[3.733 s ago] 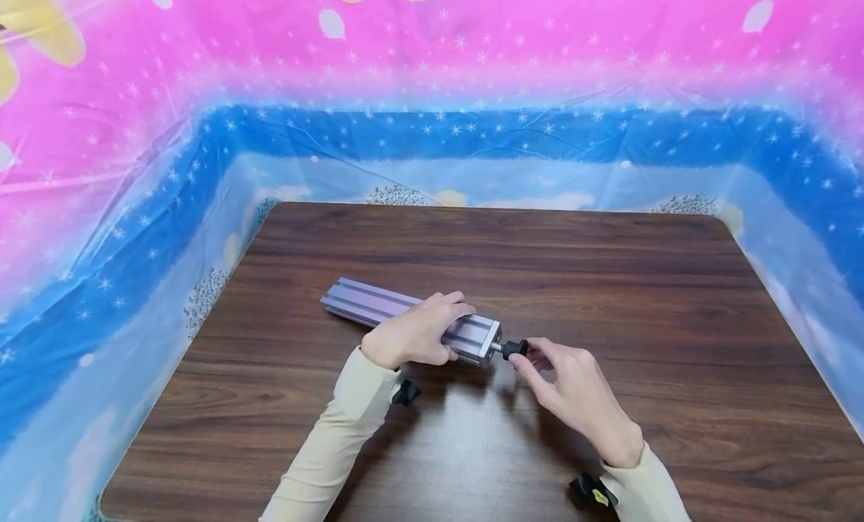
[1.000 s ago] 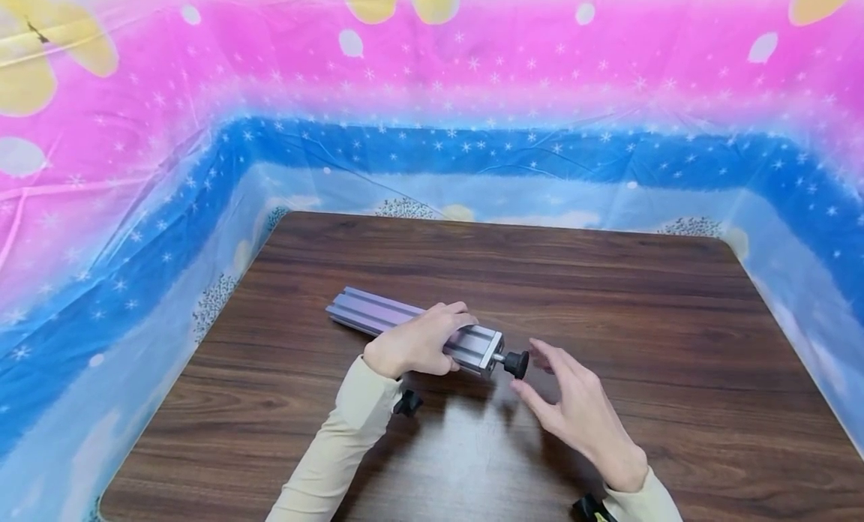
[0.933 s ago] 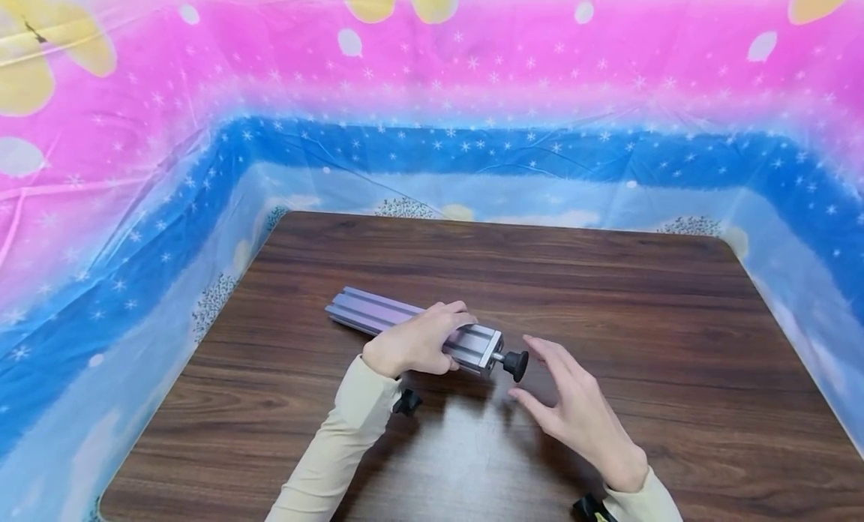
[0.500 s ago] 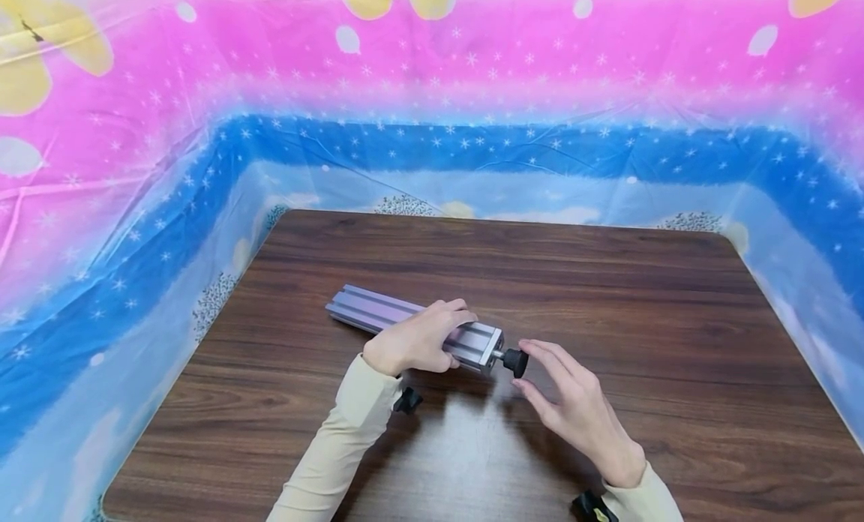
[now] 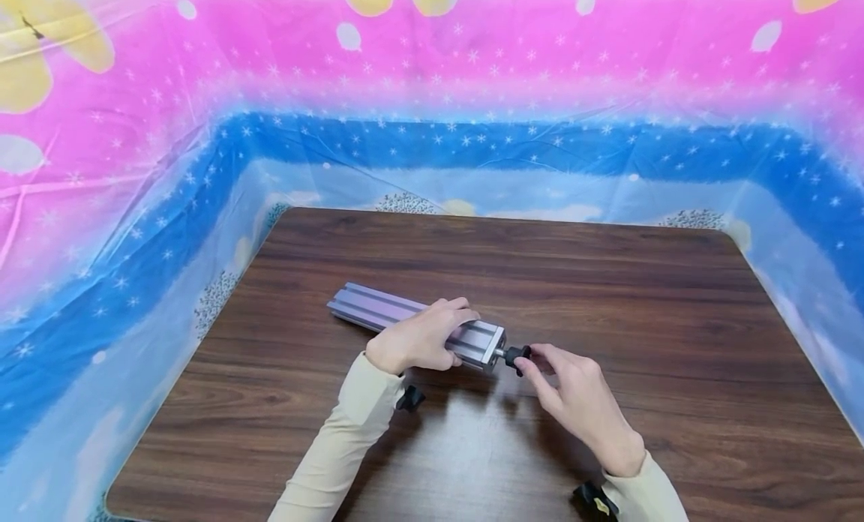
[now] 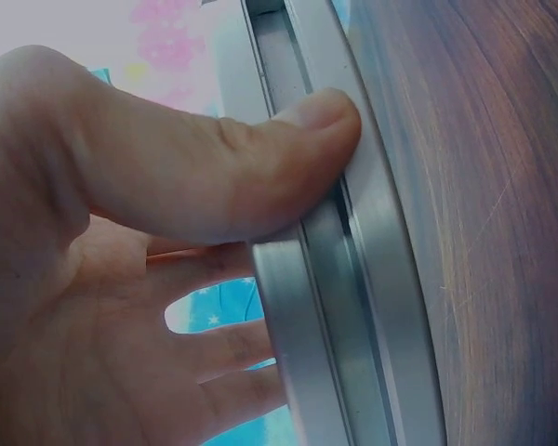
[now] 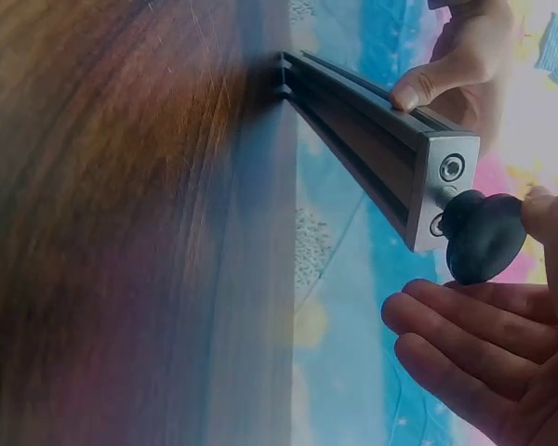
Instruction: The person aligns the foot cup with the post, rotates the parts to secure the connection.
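Note:
A silver aluminium profile [image 5: 378, 306] with slotted sides lies slantwise on the table. My left hand [image 5: 424, 340] grips it near its right end, thumb pressed along the slotted side in the left wrist view. From the end plate [image 7: 458, 149], which carries two screws, a black levelling foot [image 5: 516, 359] sticks out on a short threaded stem. My right hand [image 5: 583, 394] pinches the round foot at its rim. In the right wrist view the thumb touches one edge of the foot [image 7: 488, 243], and the fingers lie beneath it.
The dark wood-grain table [image 5: 324, 447] has rounded corners. Around its back and sides hangs a pink and blue printed cloth [image 5: 432, 143]. A black wrist-worn piece [image 5: 409, 398] sits under the left cuff, another [image 5: 595, 501] by the right cuff.
About a second ago my right fingers stood spread apart around the levelling foot; now they have come together on its rim. My left hand keeps its grip on the profile.

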`<action>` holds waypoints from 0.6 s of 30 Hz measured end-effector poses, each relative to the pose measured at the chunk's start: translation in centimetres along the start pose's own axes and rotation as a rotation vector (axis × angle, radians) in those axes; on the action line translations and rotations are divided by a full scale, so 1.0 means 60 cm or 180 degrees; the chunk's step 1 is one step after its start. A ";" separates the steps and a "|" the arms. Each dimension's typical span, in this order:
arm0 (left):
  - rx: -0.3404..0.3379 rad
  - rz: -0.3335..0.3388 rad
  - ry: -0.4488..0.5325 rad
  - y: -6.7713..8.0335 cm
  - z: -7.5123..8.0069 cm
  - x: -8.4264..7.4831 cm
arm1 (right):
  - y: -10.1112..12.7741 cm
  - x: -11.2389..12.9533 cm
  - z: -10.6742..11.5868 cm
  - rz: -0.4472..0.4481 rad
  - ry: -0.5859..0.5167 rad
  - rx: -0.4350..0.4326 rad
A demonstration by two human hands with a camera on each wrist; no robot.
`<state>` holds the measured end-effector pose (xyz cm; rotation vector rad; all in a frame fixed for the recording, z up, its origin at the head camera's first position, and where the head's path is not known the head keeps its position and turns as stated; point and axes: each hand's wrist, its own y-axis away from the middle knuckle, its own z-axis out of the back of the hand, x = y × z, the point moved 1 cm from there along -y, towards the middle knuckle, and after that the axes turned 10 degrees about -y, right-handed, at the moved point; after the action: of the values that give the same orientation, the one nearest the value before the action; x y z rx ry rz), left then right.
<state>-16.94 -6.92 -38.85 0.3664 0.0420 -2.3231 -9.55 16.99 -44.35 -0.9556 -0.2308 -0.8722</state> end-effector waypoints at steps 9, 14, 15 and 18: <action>-0.0016 0.0030 0.0003 0.000 0.006 0.001 | 0.002 0.002 0.009 0.0259 -0.0105 0.0114; -0.0023 0.0041 0.0028 -0.002 0.006 0.002 | -0.004 0.005 0.010 0.0750 -0.0279 0.0037; -0.0042 0.0019 0.0024 -0.002 0.006 0.002 | -0.004 0.005 0.010 0.0783 -0.0274 0.0011; -0.0092 -0.0041 -0.0004 -0.002 0.005 0.002 | -0.003 0.003 0.008 0.0782 -0.0223 -0.0052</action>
<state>-17.17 -6.95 -38.60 0.3511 0.0775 -2.3328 -9.46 17.21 -43.85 -1.0072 -0.1621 -0.6168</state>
